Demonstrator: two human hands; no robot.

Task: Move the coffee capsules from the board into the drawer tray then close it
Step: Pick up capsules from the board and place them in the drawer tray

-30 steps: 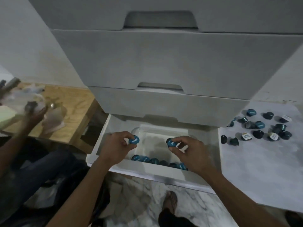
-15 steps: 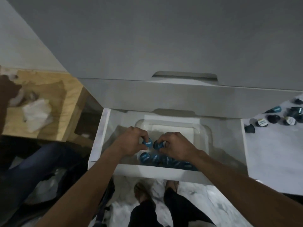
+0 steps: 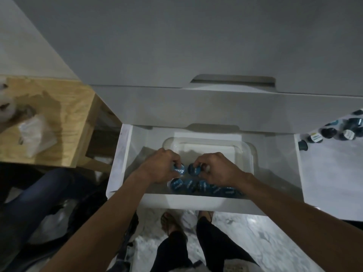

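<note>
The bottom drawer [image 3: 119,165] stands pulled out, with a clear plastic tray [image 3: 248,148] inside it. My left hand [image 3: 160,167] grips a blue-topped capsule [image 3: 179,169] low inside the tray. My right hand [image 3: 215,169] pinches another blue capsule [image 3: 193,169] right beside it. A row of several blue capsules [image 3: 189,185] lies along the tray's near wall, just below my fingers. More dark and blue capsules [image 3: 330,133] sit on the white board [image 3: 330,173] at the right, partly cut off by the frame edge.
Closed grey drawer fronts [image 3: 196,46] rise above the open drawer. A wooden table [image 3: 64,118] with crumpled plastic [image 3: 34,134] stands at the left. Another person's leg [image 3: 39,193] is at the lower left. My feet [image 3: 170,222] are on the marble floor below the drawer.
Both hands went from hovering apart over the tray down into it and together, each still holding its capsule. The view dropped and closed in, so most of the board slid out of frame.
</note>
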